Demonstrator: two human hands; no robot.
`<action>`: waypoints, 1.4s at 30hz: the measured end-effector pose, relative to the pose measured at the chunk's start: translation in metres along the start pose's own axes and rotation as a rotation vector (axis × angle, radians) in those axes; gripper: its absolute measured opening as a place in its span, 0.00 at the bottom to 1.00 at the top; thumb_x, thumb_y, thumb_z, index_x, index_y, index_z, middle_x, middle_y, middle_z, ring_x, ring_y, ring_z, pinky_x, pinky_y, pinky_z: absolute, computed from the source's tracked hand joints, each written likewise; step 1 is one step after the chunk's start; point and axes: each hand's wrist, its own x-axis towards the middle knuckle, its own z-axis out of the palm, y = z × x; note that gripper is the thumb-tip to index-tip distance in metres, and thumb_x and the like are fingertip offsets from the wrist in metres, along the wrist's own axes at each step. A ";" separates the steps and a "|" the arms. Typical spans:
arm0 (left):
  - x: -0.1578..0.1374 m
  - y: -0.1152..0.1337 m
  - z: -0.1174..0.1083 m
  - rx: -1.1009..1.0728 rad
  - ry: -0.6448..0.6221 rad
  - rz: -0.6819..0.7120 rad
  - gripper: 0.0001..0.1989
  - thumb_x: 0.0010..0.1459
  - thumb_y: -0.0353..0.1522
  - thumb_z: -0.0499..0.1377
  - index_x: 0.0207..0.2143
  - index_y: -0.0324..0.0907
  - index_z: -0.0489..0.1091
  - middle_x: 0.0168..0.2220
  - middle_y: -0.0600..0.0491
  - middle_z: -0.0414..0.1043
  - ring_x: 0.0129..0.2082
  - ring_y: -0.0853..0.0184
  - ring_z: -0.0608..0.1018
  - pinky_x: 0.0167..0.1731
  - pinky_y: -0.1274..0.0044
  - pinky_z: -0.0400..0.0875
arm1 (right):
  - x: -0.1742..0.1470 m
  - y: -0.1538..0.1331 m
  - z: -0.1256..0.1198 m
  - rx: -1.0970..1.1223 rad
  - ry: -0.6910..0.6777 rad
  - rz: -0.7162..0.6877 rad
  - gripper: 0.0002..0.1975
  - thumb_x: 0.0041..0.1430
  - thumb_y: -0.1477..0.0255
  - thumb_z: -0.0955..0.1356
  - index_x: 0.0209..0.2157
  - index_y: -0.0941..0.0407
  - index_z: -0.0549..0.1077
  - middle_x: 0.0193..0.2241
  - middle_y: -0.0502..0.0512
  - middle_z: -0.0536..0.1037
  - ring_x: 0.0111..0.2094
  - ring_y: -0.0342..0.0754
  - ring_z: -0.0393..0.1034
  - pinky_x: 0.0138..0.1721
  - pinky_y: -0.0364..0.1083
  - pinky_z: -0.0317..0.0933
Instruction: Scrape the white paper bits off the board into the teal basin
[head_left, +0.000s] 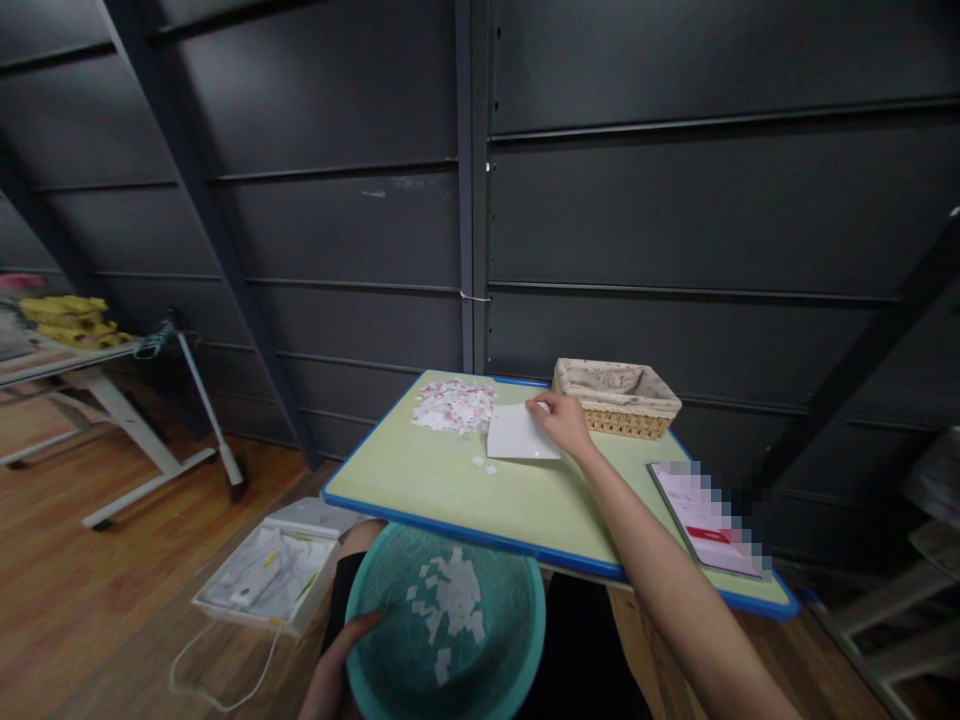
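My right hand pinches the top right part of a white card, tilted over the table's middle. Just left of the card lies a heap of small white and pink paper pieces, and a few loose pieces rest in front of it. In my lap, against the table's near edge, sits a green plastic mesh basket with several white pieces on its bottom. My left hand grips its left rim, thumb inside; the other fingers are mostly hidden.
A cloth-lined wicker basket stands at the table's back right, with a flat tablet-like device nearer. The yellow-green table has a blue edge. An open white box with a cord lies on the floor left. A dark panel wall rises behind.
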 end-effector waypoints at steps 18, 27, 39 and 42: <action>-0.005 -0.001 0.003 0.004 0.031 -0.016 0.35 0.51 0.27 0.63 0.62 0.29 0.59 0.33 0.43 0.84 0.40 0.48 0.82 0.48 0.59 0.73 | -0.001 0.002 0.000 -0.116 -0.058 -0.085 0.15 0.62 0.68 0.62 0.36 0.57 0.81 0.37 0.58 0.83 0.38 0.52 0.75 0.38 0.44 0.61; -0.001 -0.001 -0.002 -0.033 -0.018 -0.038 0.42 0.50 0.29 0.64 0.65 0.27 0.51 0.34 0.41 0.84 0.38 0.48 0.83 0.48 0.60 0.74 | -0.004 -0.001 0.001 -0.242 -0.039 -0.124 0.15 0.64 0.68 0.61 0.39 0.56 0.80 0.38 0.59 0.82 0.38 0.53 0.76 0.38 0.44 0.61; -0.001 -0.001 0.001 -0.047 -0.043 -0.044 0.42 0.52 0.29 0.63 0.66 0.26 0.49 0.29 0.46 0.84 0.41 0.49 0.82 0.47 0.61 0.75 | -0.005 -0.006 -0.002 -0.011 -0.086 -0.094 0.13 0.59 0.69 0.64 0.33 0.58 0.81 0.33 0.57 0.83 0.34 0.51 0.75 0.35 0.44 0.61; -0.001 -0.001 0.001 -0.047 -0.044 -0.031 0.42 0.53 0.28 0.63 0.66 0.27 0.49 0.29 0.45 0.84 0.41 0.48 0.82 0.46 0.59 0.75 | -0.004 -0.004 0.002 0.090 -0.119 -0.093 0.13 0.57 0.69 0.65 0.31 0.59 0.81 0.31 0.57 0.83 0.31 0.50 0.74 0.32 0.44 0.60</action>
